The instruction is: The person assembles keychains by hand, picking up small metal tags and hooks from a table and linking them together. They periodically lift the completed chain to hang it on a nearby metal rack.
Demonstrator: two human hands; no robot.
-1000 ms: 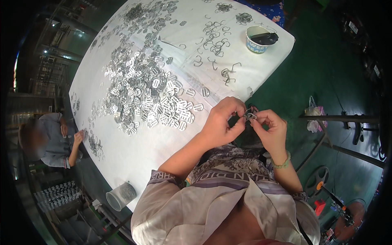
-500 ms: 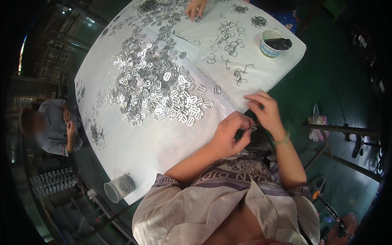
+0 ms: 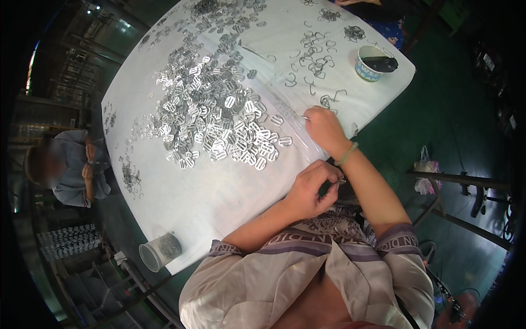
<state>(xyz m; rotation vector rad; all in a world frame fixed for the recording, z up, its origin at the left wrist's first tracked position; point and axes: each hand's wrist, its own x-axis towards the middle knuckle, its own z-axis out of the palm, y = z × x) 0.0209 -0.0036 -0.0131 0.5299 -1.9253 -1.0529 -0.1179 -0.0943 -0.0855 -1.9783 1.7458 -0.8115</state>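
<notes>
Close to my body at the table edge, my left hand (image 3: 310,192) is closed in a pinch. A small shiny metal piece (image 3: 342,180) pokes out at its fingertips, mostly hidden. My right hand (image 3: 327,130) reaches over the table, fingers pinched on a flat silver slide buckle (image 3: 305,117) of which only a thin edge shows. Left of it spreads a large heap of oval silver slide buckles (image 3: 213,109), with two loose ones beside it, one of them a buckle (image 3: 276,119) lying flat. Bent wire hooks (image 3: 329,101) lie just beyond my right hand.
A paper cup (image 3: 368,70) holding a black thing stands at the far right. A clear plastic cup (image 3: 160,252) lies tipped at the near left corner. Another person (image 3: 71,164) sits at the left, and a person's arm (image 3: 359,2) shows at the far edge. A metal bar (image 3: 460,178) is at right.
My right hand has moved from beside my left hand onto the table and closed on a loose slide buckle. My left hand keeps its pinch. The far person's hand has drawn back rightward.
</notes>
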